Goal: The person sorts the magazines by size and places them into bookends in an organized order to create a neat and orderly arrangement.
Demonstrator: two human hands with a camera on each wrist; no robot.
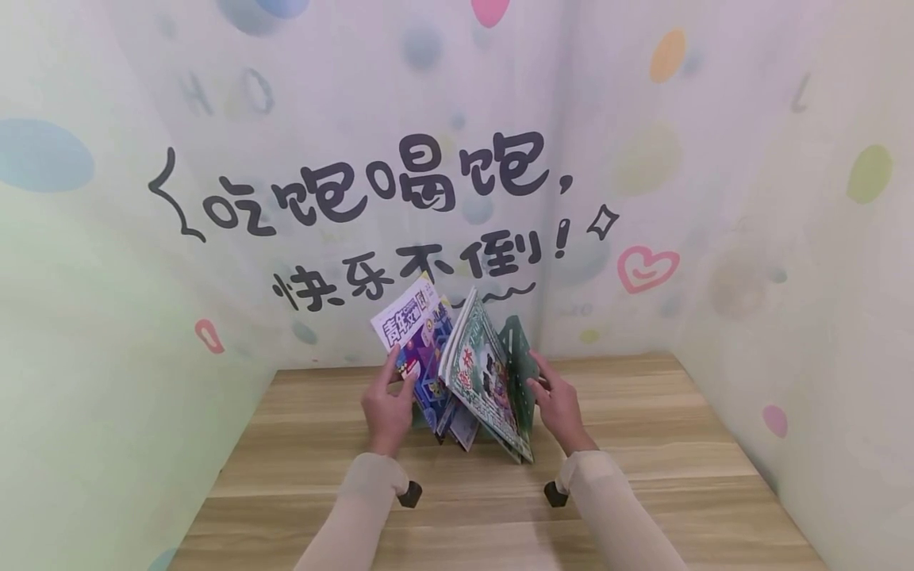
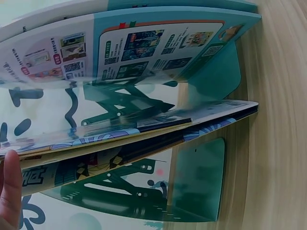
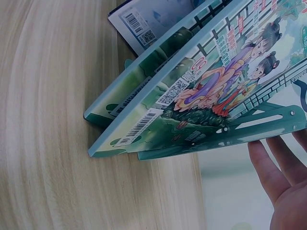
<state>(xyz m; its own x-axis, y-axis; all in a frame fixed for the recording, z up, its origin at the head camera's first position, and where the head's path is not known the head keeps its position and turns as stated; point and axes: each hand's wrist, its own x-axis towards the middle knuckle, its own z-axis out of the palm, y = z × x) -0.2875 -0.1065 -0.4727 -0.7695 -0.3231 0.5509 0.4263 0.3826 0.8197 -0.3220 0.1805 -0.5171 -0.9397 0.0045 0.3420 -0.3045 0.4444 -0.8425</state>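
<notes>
A green metal bookend [image 2: 199,179] with slotted, expanding side arms stands on the table, with magazines between its end plates. My left hand [image 1: 389,408] grips the outer edge of a purple-and-white magazine [image 1: 420,341], which leans left; a second magazine [image 2: 72,175] lies close against it. To the right, a pair of green-covered magazines [image 1: 485,373] leans with lower corners jutting toward me. Fingers of my right hand [image 1: 560,404] are extended against the bookend's right plate [image 1: 523,365]. In the right wrist view the right thumb is out of sight.
The wood-grain table [image 1: 643,444] extends on both sides and in front. Behind it hangs a pale curtain [image 1: 714,198] with dark lettering and coloured spots. A black piece [image 1: 409,495] shows at the left cuff, another [image 1: 555,493] at the right cuff.
</notes>
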